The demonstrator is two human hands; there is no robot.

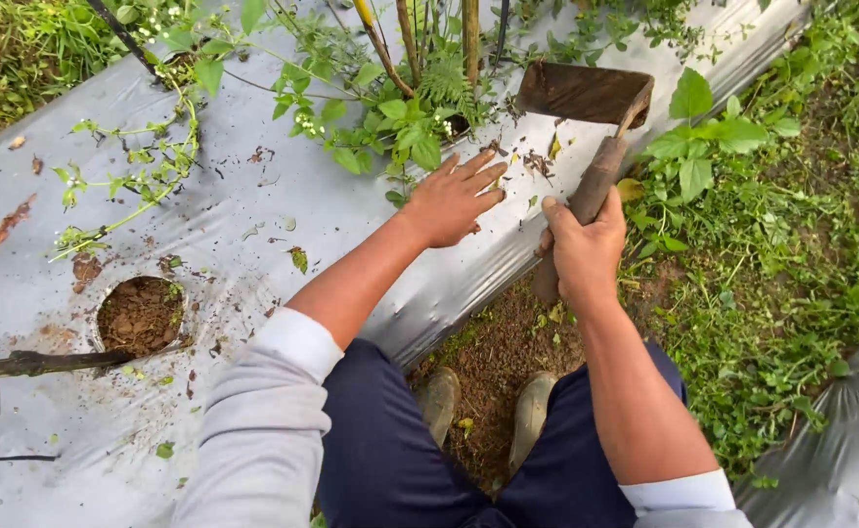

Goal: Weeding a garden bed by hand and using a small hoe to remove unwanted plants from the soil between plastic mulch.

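Down at six o'clock, nearest you, your two boots (483, 416) stand on a strip of bare brown soil (507, 352) between your knees. Just above them, your right hand (583, 249) is wrapped tight around the wooden handle of one hand hoe (591, 117), thumb up along the shaft; the handle runs toward one o'clock and ends in a flat, rusty blade held above the plastic edge. Your left hand (449, 200) sits just beside it at eleven o'clock from the right hand, fingers spread and palm pressed flat on the silver plastic mulch sheet (253, 205), holding nothing. The two hands are near each other but apart.

Out at nine o'clock, one round planting hole (139, 315) filled with soil opens in the sheet, with one dark stick (38, 364) lying to its rim. Straight ahead at twelve o'clock, a leafy plant (390, 108) with small white flowers and several upright stakes crowds the space just beyond your left fingertips and beside the blade. Weedy green ground cover (771, 254) fills three o'clock, and a second strip of plastic (840, 450) shows at four o'clock.
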